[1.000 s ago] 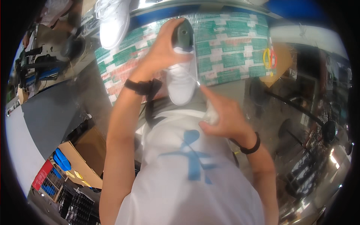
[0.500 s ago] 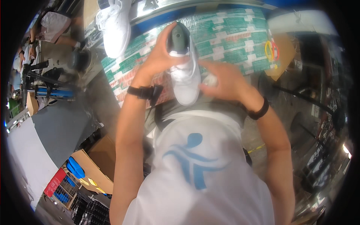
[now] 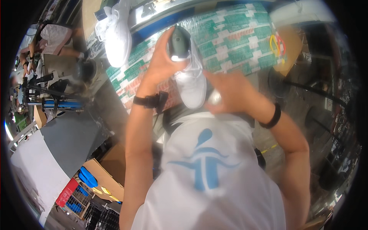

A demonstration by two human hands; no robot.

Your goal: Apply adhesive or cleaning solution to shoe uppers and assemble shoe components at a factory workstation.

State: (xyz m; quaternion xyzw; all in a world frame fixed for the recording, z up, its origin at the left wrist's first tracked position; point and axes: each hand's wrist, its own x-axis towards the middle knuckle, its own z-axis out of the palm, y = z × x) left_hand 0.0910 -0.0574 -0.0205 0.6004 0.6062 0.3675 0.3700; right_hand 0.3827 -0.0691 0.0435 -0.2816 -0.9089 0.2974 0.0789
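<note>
A white lace-up sneaker (image 3: 192, 90) points its toe toward me, with a dark green shoe last (image 3: 180, 43) filling its opening. Around its heel end my left hand (image 3: 161, 63) is closed, thumb across the white collar and fingers along the far left side. To the right of the toe, my right hand (image 3: 234, 92) curls about a small white wad (image 3: 215, 97), perhaps cloth or tissue. Its index fingertip reaches the sneaker's side, though contact is hard to tell. Below the toe is my white shirt.
Under the sneaker lies a board wrapped in green-and-white printed sheet (image 3: 234, 42). Another white sneaker (image 3: 117, 42) stands at the far left beside a metal-edged conveyor (image 3: 165, 13). Yellow and red bands (image 3: 277, 45) lie at the right on brown cardboard (image 3: 293, 48). A grey panel (image 3: 74, 138) is at left.
My right hand, with the white wad, has shifted a little nearer to me along the sneaker's side. My left hand keeps its hold. The view has moved slightly.
</note>
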